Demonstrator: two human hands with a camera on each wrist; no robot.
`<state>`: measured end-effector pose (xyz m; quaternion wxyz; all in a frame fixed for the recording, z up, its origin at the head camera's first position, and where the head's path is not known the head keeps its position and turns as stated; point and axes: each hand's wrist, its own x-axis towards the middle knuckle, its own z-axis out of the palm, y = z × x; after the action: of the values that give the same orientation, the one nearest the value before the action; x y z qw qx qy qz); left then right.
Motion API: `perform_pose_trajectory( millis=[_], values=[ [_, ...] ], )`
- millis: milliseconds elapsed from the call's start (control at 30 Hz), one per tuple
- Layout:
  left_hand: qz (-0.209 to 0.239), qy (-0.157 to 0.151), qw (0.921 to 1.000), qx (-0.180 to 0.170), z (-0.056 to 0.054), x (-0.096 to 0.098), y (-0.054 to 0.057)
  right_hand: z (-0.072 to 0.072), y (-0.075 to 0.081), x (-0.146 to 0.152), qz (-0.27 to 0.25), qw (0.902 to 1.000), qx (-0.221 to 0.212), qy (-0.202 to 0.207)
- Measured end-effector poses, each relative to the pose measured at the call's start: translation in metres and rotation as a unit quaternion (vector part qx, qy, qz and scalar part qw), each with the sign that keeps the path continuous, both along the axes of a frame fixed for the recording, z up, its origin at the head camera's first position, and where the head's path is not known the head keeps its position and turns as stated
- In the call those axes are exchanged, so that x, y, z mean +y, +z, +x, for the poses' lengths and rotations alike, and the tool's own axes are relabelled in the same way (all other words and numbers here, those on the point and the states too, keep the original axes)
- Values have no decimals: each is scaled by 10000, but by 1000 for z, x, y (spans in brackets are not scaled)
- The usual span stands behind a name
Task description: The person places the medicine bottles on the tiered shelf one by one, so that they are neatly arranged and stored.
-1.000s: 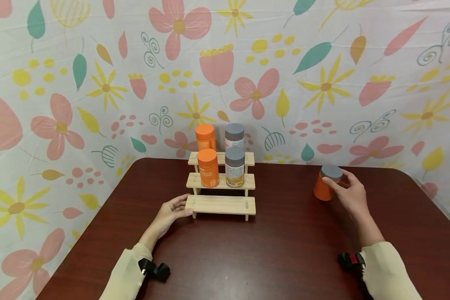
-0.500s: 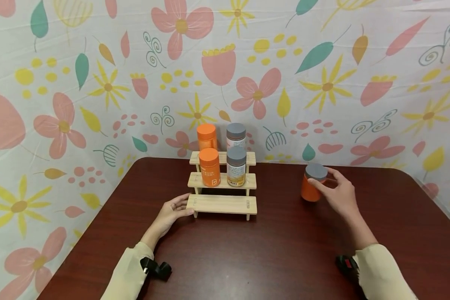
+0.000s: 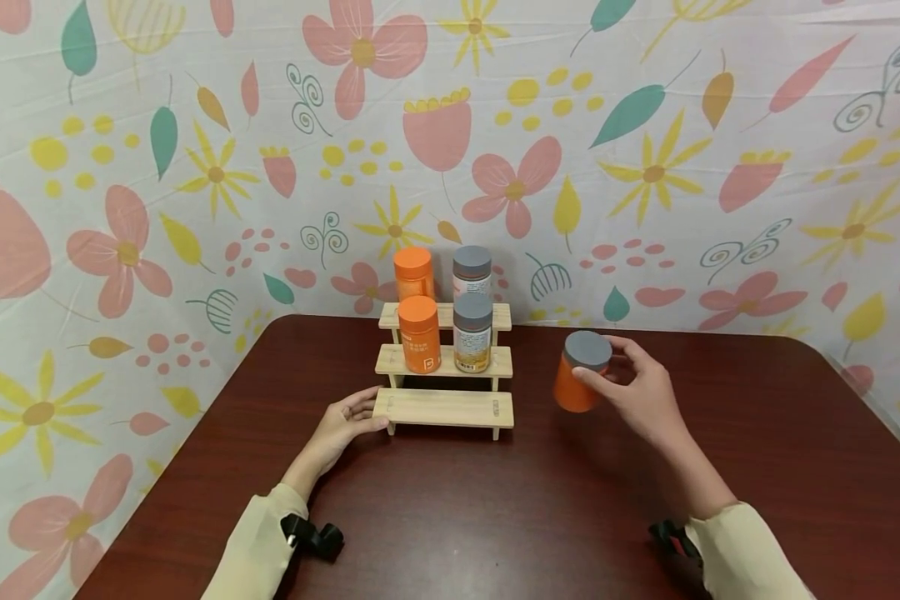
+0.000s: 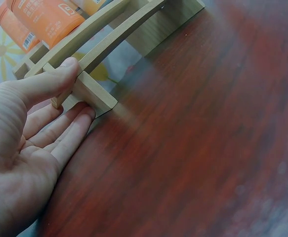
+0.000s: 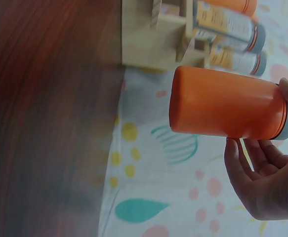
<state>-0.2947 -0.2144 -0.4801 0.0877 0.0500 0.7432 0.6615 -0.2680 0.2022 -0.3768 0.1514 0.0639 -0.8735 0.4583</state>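
Observation:
My right hand (image 3: 640, 390) grips an orange jar (image 3: 579, 384) with a grey lid near its top, thumb on one side and fingers on the other. The jar tilts slightly and hangs above the table, right of a three-step wooden display stand (image 3: 444, 407). In the right wrist view the jar's plain orange side (image 5: 227, 102) shows. My left hand (image 3: 339, 425) holds the left end of the stand's lowest step; the left wrist view has its thumb (image 4: 67, 69) on the step's edge and fingertips by the leg. That step bears nothing.
An orange jar (image 3: 420, 337) and a grey-lidded jar (image 3: 472, 337) stand on the middle step. Another orange jar (image 3: 412, 271) and grey-lidded jar (image 3: 471, 268) stand on the top step. A flowered cloth (image 3: 645, 208) hangs behind the dark table (image 3: 465, 517).
My right hand has carried the orange jar leftward toward the stand, and the jar now tilts. The left hand stays on the lowest step.

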Motion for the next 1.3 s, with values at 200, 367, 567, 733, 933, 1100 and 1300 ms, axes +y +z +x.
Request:
perform_pose_trajectory(
  millis=[200, 367, 567, 733, 933, 1100, 1300],
  values=[
    [-1, -1, 10000, -10, 1, 1, 1, 8, 2, -21, -150, 9993, 177, 291],
    [-30, 8, 10000, -16, 1, 0, 0, 11, 5, -41, -374, 9976, 374, 458],
    [50, -39, 10000, -29, 0, 1, 0, 9, 5, -64, -558, 9944, 514, 739],
    [45, -32, 10000, -1, 0, 0, 0, 6, 2, -82, -735, 9913, 356, 1034],
    [87, -56, 9999, 16, -1, 0, 1, 3, -2, -100, -918, 9877, 298, 1233],
    [117, -31, 9999, 36, -2, 0, 0, 2, -5, -111, -1061, 9846, 289, 1361],
    [148, 69, 9999, -44, -1, 1, 0, 0, -10, -122, -914, 9851, 296, 1426]
  ],
)
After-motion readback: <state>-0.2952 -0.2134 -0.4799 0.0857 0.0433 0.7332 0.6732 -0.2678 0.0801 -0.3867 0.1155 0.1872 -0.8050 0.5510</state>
